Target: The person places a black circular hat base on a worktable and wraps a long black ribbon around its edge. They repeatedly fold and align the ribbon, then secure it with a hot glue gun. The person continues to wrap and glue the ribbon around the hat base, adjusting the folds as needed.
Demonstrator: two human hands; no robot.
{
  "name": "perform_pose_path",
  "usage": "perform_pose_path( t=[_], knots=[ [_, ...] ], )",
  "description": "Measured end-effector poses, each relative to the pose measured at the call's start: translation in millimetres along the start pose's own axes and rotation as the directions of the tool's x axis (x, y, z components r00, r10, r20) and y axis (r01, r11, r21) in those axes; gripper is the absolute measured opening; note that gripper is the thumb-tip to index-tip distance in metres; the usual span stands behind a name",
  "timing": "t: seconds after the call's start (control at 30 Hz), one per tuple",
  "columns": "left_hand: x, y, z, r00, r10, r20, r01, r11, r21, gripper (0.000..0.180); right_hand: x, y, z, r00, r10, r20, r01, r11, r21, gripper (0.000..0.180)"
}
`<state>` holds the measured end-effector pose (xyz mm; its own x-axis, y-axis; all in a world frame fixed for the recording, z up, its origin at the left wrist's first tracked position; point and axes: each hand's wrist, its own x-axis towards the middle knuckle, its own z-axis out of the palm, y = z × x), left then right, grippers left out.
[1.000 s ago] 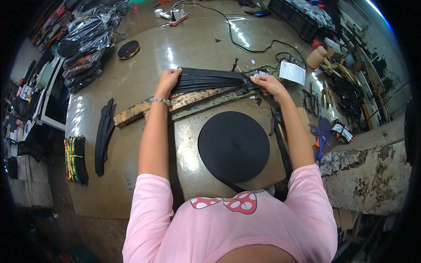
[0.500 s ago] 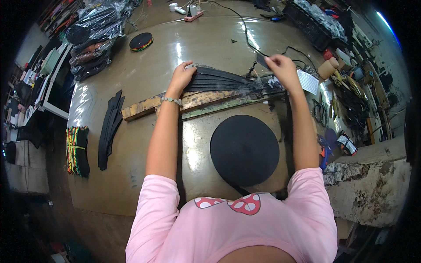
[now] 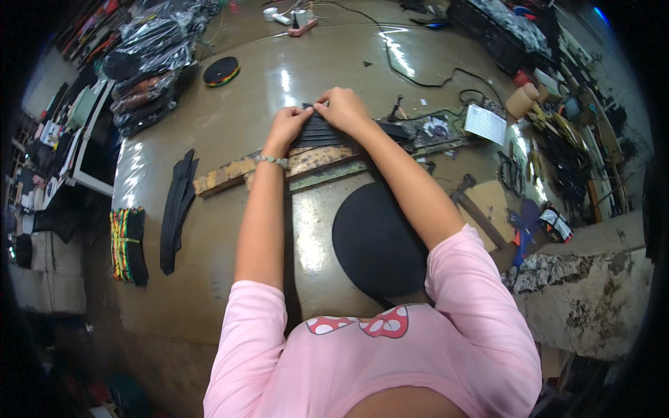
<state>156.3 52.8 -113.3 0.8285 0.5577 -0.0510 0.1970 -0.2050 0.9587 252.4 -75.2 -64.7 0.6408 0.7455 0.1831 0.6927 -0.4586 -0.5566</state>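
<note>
My left hand (image 3: 287,127) and my right hand (image 3: 343,110) meet at the far left end of a fan of black strips (image 3: 317,132). Each has thumb and fingers pinched together on the dark tip of a strip between them. Most of the fan lies along the far side of a worn wooden bar (image 3: 306,163), and my right hand and wrist cover part of it. Nearer to me, a large flat roll of black webbing (image 3: 373,240) rests on the table, partly hidden by my right forearm.
Leftward lie loose black strips (image 3: 178,209) and a banded bundle of colourful-edged strips (image 3: 127,245). A small roll (image 3: 221,72) sits farther back. On the right are a hammer (image 3: 477,205), scissors (image 3: 511,174), a paper sheet (image 3: 486,125) and a trailing black cable (image 3: 425,84).
My right hand has swung left from the right end of the bar to beside my left hand. The hammer has come into view. My left hand has barely moved.
</note>
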Motion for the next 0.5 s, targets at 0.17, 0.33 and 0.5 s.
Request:
perform_pose_path(
  t=[0.17, 0.33, 0.5],
  knots=[
    [0.3, 3.5, 3.0, 0.996, -0.089, -0.011, 0.087, 0.992, -0.090, 0.024, -23.3, 35.2, -85.4, 0.985, -0.058, 0.164, 0.066, 0.997, -0.046, 0.040],
    [-6.4, 11.8, 3.1, 0.990, -0.143, 0.013, 0.144, 0.981, -0.131, 0.022, -70.9, 105.9, -143.2, 0.981, 0.186, 0.058, -0.195, 0.949, 0.249, 0.040],
    [-7.1, 12.6, 4.0, 0.993, -0.119, -0.028, 0.118, 0.992, -0.040, 0.023, -105.5, 130.0, -115.5, 0.926, 0.369, 0.075, -0.366, 0.834, 0.414, 0.036]
  ],
)
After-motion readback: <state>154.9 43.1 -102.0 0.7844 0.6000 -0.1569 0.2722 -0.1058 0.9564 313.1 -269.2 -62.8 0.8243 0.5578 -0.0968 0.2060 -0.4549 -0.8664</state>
